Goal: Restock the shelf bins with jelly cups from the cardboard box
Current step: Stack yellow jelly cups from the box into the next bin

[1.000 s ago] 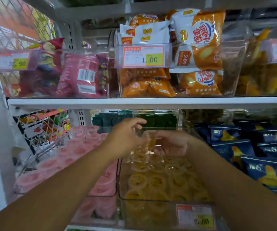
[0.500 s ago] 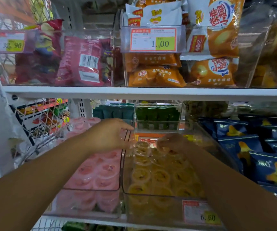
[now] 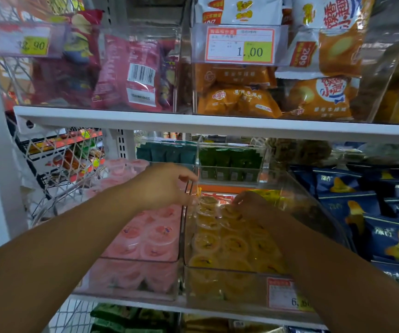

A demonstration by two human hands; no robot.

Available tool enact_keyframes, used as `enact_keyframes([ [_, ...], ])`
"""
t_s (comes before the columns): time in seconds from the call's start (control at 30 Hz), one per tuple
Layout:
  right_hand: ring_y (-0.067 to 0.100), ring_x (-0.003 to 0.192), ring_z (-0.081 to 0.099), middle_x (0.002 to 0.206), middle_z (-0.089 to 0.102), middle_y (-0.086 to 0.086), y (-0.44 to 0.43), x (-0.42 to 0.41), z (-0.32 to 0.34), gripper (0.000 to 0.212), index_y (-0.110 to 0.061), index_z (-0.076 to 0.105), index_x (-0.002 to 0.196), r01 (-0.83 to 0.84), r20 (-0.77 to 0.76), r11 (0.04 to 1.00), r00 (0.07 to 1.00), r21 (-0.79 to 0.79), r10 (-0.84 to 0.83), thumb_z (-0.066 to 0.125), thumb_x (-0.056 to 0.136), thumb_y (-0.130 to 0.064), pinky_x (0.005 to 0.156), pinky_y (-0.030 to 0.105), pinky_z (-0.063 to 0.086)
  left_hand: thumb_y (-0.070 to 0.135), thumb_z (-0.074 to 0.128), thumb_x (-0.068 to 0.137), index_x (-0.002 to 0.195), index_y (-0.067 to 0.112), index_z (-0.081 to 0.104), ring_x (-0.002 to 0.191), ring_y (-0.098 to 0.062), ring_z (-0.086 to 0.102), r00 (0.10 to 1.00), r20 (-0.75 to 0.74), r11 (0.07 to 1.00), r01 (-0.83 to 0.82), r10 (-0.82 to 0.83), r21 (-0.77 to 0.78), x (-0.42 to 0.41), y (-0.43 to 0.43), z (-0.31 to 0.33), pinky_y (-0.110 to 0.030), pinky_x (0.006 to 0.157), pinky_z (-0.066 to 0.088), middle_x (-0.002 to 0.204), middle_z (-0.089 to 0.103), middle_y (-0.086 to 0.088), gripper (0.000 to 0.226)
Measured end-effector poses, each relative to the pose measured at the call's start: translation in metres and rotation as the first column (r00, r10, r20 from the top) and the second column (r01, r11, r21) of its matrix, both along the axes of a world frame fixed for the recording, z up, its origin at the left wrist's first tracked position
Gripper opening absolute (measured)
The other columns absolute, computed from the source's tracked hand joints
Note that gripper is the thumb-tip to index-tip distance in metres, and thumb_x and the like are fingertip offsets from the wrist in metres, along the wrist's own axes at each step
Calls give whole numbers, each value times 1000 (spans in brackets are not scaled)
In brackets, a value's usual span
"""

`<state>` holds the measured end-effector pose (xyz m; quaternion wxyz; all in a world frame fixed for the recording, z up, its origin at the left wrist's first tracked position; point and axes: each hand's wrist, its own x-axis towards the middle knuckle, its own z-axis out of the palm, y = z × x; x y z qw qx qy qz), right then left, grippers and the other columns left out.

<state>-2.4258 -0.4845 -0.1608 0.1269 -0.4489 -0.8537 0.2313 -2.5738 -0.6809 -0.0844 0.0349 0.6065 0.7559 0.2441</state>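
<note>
We note right hand (image 3: 251,204) inside yellow bin (image 3: 217,270), fingers bent onto rear jelly cups (image 3: 206,241), grip unclear; left hand (image 3: 167,186) relaxed, empty, at its rim

**Shelf count: grips, bins, tags, boards**

On my feed I count two grips, the left grip (image 3: 167,186) and the right grip (image 3: 248,203). There are two clear bins, the pink bin (image 3: 133,260) and the yellow bin (image 3: 229,282). Both are packed with jelly cups (image 3: 205,241), too crowded to number. I see three price tags (image 3: 240,45) and two white shelf boards (image 3: 145,118).

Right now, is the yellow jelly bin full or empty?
Nearly full: yellow cups lie layered in the bin, reaching close to its rim.
</note>
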Motion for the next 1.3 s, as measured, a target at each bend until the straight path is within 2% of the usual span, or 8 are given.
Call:
enact_keyframes([
  [0.13, 21, 82, 60, 92, 64, 8, -4, 3, 0, 27, -5, 65, 116, -57, -19, 997, 998, -57, 56, 54, 95, -18, 83, 34, 51, 39, 78, 77, 126, 40, 58, 106, -6, 49, 1000, 18, 1000, 0, 0, -5, -1, 0, 0, -23, 86, 38, 137, 52, 10, 54],
  [0.27, 16, 73, 59, 109, 69, 17, -7, 7, 4, 27, -4, 65, 116, -58, -11, 996, 998, -69, 57, 55, 95, -17, 77, 30, 51, 40, 79, 76, 127, 40, 58, 106, -5, 47, 1000, 10, 1000, -5, 5, -10, 1, 0, 1, -23, 87, 37, 136, 52, 10, 55],
  [0.43, 21, 96, 68, 112, 69, 14, -10, 9, 8, 27, -2, 67, 114, -52, 29, 996, 998, -68, 54, 52, 99, -17, 90, 30, 53, 35, 78, 78, 132, 34, 55, 106, -1, 44, 994, -106, 1000, -3, 2, -12, 9, 2, 6, -21, 88, 36, 138, 51, 8, 58],
  [0.67, 15, 77, 67, 79, 72, 5, -4, 10, 3, 25, -4, 73, 98, 3, -46, 992, 999, -125, -9, 62, 92, -25, 77, 27, 51, 38, 77, 78, 130, 34, 56, 113, -10, 53, 988, -154, 998, -15, 24, 57, 22, 7, 8, -35, 98, 46, 127, 54, 6, 56],
  [0.9, 12, 69, 62, 73, 68, 2, -2, 12, 4, 34, -12, 68, 78, 26, -22, 997, 999, -68, -27, 51, 96, -35, 57, 22, 41, 38, 75, 80, 132, 35, 54, 99, -3, 55, 996, -52, 995, 73, -70, 61, 37, 18, 11, -21, 81, 44, 119, 56, 10, 56],
  [1.03, 17, 79, 62, 94, 69, 9, -4, 11, 14, 21, -11, 70, 96, -39, -397, 990, 918, -136, -18, 54, 97, -24, 71, 26, 48, 25, 63, 87, 135, 40, 46, 93, -4, 51, 977, 157, 990, 141, -141, 10, 47, 31, 11, -19, 67, 40, 121, 44, 8, 53],
  [1.13, 13, 70, 55, 81, 63, 4, -11, 13, 28, 19, -12, 63, 83, -50, -542, 984, 839, -173, -53, 54, 97, -21, 68, 25, 44, 23, 60, 91, 140, 35, 44, 103, -6, 50, 980, 141, 990, 139, -140, 15, 48, 43, 6, -14, 71, 40, 129, 42, 5, 53],
  [1.3, 15, 56, 58, 74, 67, 7, -17, 21, 28, 25, -9, 63, 98, -443, -647, 652, 756, -616, -99, 52, 99, -32, 48, 23, 43, 20, 71, 87, 151, 29, 30, 123, -10, 44, 987, 29, 987, 154, -156, 45, 49, 55, -12, -20, 94, 41, 144, 37, 3, 77],
])
